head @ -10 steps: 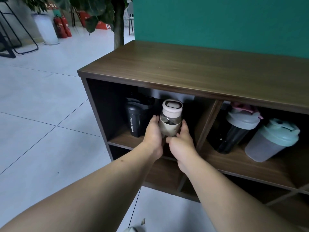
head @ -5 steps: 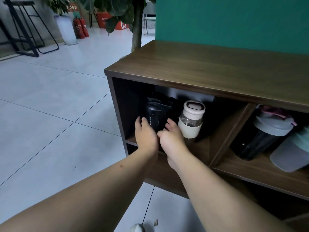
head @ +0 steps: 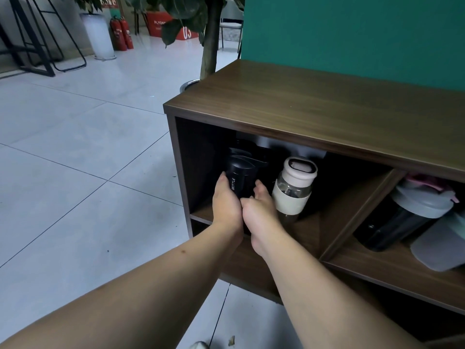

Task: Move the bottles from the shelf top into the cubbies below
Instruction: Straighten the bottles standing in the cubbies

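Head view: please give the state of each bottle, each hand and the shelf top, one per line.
Black plastic sport bottle: upright in left cubby, gripped by both hands.
Clear bottle with cream lid: standing free beside it, lid on.
Dark shaker with grey lid: right cubby, closed.
Left hand: on black bottle.
Right hand: on black bottle.
Wooden shelf top: bare.

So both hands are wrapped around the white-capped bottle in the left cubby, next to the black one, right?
Not quite. In the head view, the left hand and right hand are around the black bottle in the left cubby; the white-capped bottle stands beside it, untouched.
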`<state>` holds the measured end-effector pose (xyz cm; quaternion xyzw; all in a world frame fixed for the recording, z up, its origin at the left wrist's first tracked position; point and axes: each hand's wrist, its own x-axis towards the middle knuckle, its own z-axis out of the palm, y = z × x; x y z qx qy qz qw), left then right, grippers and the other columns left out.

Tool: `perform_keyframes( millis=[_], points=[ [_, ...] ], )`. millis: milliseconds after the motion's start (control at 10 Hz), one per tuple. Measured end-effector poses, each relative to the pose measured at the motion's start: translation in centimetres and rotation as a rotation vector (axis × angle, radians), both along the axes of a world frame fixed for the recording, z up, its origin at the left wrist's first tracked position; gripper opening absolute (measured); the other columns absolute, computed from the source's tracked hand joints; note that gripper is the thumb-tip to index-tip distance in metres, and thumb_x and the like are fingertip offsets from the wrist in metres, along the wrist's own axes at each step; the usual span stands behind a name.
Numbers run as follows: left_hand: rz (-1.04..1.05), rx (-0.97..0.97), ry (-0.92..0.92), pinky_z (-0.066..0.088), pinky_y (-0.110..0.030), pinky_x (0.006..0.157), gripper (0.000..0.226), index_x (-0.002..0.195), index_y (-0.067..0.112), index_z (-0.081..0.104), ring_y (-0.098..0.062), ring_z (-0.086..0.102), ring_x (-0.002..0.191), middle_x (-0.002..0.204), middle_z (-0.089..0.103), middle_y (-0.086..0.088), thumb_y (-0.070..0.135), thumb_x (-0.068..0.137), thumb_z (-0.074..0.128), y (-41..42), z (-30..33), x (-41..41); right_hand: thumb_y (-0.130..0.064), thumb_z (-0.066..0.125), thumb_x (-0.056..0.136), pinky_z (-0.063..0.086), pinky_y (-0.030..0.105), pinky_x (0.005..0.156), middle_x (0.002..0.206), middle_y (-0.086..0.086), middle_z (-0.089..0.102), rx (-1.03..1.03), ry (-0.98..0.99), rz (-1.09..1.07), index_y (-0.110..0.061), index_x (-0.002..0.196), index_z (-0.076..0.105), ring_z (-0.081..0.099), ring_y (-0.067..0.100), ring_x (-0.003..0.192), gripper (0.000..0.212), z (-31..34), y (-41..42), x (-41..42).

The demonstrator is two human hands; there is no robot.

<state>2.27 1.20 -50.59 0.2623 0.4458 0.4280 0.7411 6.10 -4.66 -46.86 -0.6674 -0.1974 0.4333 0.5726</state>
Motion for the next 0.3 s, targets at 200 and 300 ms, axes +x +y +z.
perform_keyframes(
  millis=[200, 300],
  points=[
    [0.048, 0.063, 0.148, 0.047, -0.057, 0.131, 0.063, 0.17, 0.032, 0.046, -0.037, 0.064, 0.148, 0.163, 0.064, -0.01, 0.048, 0.109, 0.05, -0.8, 0.2, -0.7, 0.008, 0.055, 0.106, 0.055, 0.04, 0.119, 0.149, -0.002, 0.062, -0.025, 0.045, -0.012, -0.026, 0.175, 0.036, 0.066, 0.026, 0.129, 0.079, 0.4, -0.9, -0.8],
    [0.007, 0.037, 0.292, 0.051, -0.06, 0.126, 0.059, 0.167, 0.025, 0.048, -0.043, 0.068, 0.141, 0.154, 0.069, -0.016, 0.042, 0.11, 0.051, -3.1, 1.2, -1.9, 0.005, 0.052, 0.11, 0.055, 0.046, 0.122, 0.154, 0.011, 0.065, -0.09, 0.041, 0.0, -0.023, 0.171, 0.041, 0.067, 0.034, 0.134, 0.068, 1.9, -3.2, -2.0]
  ],
)
